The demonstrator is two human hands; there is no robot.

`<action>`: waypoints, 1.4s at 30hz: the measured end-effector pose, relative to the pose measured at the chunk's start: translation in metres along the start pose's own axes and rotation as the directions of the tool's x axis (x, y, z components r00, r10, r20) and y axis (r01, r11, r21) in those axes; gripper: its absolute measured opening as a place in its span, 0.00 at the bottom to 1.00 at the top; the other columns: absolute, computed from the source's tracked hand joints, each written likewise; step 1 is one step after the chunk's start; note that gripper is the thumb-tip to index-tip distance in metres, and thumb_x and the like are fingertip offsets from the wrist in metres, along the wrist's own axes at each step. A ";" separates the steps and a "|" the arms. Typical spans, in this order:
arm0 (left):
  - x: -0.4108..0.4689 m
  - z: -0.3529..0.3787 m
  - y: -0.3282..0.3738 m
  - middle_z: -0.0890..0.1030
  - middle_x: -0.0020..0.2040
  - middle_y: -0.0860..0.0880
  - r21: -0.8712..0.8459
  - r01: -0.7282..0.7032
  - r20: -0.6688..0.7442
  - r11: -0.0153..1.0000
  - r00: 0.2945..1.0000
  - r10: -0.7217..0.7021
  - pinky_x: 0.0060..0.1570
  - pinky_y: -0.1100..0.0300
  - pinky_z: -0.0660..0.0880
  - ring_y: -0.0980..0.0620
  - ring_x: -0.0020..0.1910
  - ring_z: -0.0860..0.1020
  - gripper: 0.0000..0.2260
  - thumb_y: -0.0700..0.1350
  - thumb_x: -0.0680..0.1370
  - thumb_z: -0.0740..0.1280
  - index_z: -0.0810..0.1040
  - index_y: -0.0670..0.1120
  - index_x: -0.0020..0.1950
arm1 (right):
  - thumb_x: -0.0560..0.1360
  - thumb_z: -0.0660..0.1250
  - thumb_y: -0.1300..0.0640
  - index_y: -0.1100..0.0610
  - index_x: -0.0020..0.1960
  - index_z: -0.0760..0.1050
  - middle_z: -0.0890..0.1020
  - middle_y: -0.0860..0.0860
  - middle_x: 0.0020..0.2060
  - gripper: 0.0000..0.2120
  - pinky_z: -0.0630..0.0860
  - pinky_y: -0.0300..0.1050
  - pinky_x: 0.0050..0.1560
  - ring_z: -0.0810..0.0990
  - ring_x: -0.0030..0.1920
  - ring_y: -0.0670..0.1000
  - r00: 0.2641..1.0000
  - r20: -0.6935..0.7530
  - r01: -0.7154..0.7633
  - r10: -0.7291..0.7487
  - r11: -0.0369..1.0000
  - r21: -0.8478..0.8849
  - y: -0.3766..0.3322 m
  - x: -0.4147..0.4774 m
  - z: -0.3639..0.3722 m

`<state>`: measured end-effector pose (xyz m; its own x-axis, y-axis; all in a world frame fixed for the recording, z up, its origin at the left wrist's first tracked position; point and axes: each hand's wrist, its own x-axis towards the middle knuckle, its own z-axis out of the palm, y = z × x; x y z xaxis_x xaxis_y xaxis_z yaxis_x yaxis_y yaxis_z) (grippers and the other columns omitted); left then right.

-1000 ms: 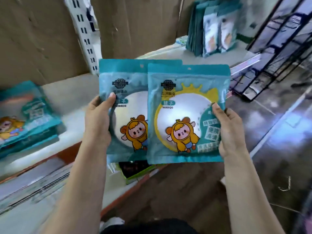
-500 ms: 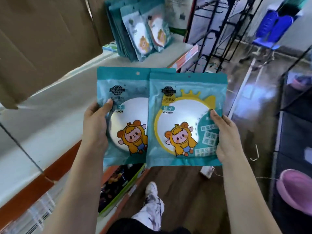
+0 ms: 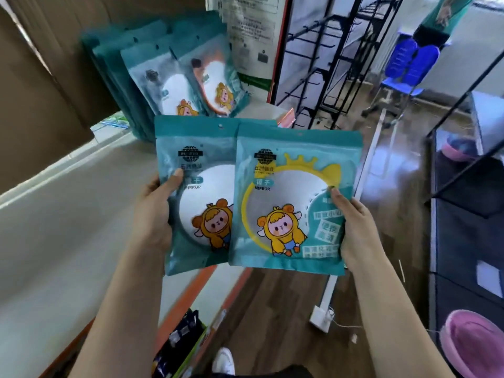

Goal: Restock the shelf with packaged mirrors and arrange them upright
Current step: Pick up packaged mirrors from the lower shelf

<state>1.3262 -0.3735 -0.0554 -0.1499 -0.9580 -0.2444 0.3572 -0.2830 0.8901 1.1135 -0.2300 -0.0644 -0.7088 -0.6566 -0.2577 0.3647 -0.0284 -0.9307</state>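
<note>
Each hand gripped one mirror pack: left hand [image 3: 152,214] the rear pack [image 3: 196,192], right hand [image 3: 357,230] the front pack [image 3: 289,208], above the shelf [image 3: 68,227].

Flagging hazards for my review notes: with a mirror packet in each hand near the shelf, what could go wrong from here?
The left hand holds the left packet and the right hand the right packet by one side edge each; either could slip and drop. The row of packets on the shelf leans, so adding more may topple it.
</note>
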 end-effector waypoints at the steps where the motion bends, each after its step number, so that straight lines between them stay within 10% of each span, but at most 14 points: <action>1: 0.011 0.008 -0.001 0.83 0.31 0.54 0.000 -0.005 0.005 1.000 1.000 0.005 0.28 0.65 0.77 0.56 0.28 0.81 0.04 0.40 0.78 0.64 0.77 0.46 0.44 | 0.75 0.67 0.57 0.57 0.44 0.77 0.84 0.48 0.32 0.03 0.79 0.39 0.31 0.82 0.31 0.47 1.000 0.004 0.003 -0.003 1.000 0.006 -0.001 0.012 0.002; 12: 0.104 0.069 -0.010 0.85 0.37 0.53 -0.008 -0.090 -0.128 0.996 0.988 0.088 0.42 0.61 0.80 0.55 0.38 0.83 0.04 0.38 0.77 0.65 0.78 0.46 0.48 | 0.72 0.68 0.56 0.57 0.46 0.77 0.83 0.49 0.32 0.06 0.78 0.39 0.29 0.81 0.30 0.48 0.990 0.127 -0.065 0.059 0.997 0.051 -0.012 0.151 0.024; 16: 0.138 0.094 -0.017 0.83 0.33 0.55 -0.016 -0.203 -0.218 0.979 0.956 0.194 0.31 0.67 0.76 0.59 0.33 0.81 0.05 0.37 0.78 0.63 0.77 0.44 0.48 | 0.74 0.67 0.56 0.57 0.45 0.76 0.83 0.48 0.31 0.04 0.79 0.40 0.31 0.81 0.30 0.48 0.967 0.241 -0.080 0.079 0.997 -0.006 -0.020 0.224 0.045; 20: 0.171 0.128 -0.023 0.85 0.38 0.55 -0.049 -0.298 -0.371 0.953 0.892 0.260 0.36 0.66 0.77 0.57 0.39 0.83 0.10 0.38 0.76 0.64 0.76 0.40 0.57 | 0.75 0.67 0.56 0.55 0.46 0.78 0.83 0.47 0.34 0.03 0.79 0.41 0.34 0.82 0.34 0.47 0.923 0.381 -0.036 0.055 0.998 -0.057 -0.044 0.305 0.072; 27: 0.201 0.168 -0.016 0.82 0.30 0.58 0.007 -0.407 -0.613 0.913 0.720 0.326 0.30 0.70 0.74 0.62 0.31 0.80 0.06 0.36 0.77 0.64 0.76 0.45 0.45 | 0.77 0.65 0.55 0.53 0.47 0.77 0.83 0.44 0.32 0.03 0.79 0.40 0.35 0.82 0.34 0.44 0.814 0.572 0.000 0.105 0.983 -0.181 -0.059 0.394 0.115; 36: 0.237 0.166 -0.016 0.83 0.32 0.58 0.132 -0.472 -0.725 0.872 0.554 0.409 0.35 0.69 0.75 0.61 0.34 0.81 0.05 0.37 0.76 0.65 0.77 0.46 0.44 | 0.76 0.62 0.67 0.54 0.49 0.76 0.85 0.45 0.39 0.10 0.79 0.39 0.45 0.83 0.42 0.45 0.530 0.820 0.144 0.215 0.930 -0.337 -0.061 0.452 0.156; 42: 0.260 0.156 -0.018 0.84 0.44 0.57 0.245 -0.570 -0.659 0.785 0.496 0.566 0.49 0.62 0.76 0.55 0.48 0.80 0.09 0.43 0.72 0.66 0.78 0.48 0.52 | 0.76 0.61 0.70 0.53 0.51 0.75 0.85 0.44 0.40 0.13 0.79 0.40 0.47 0.83 0.43 0.45 0.573 0.807 0.171 0.143 0.942 -0.288 -0.055 0.471 0.193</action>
<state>1.1373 -0.6106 -0.0748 0.7350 -0.6658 0.1287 0.1401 0.3348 0.9318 0.8760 -0.6829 -0.0846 0.1328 -0.9886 -0.0714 0.0487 0.0785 -0.9957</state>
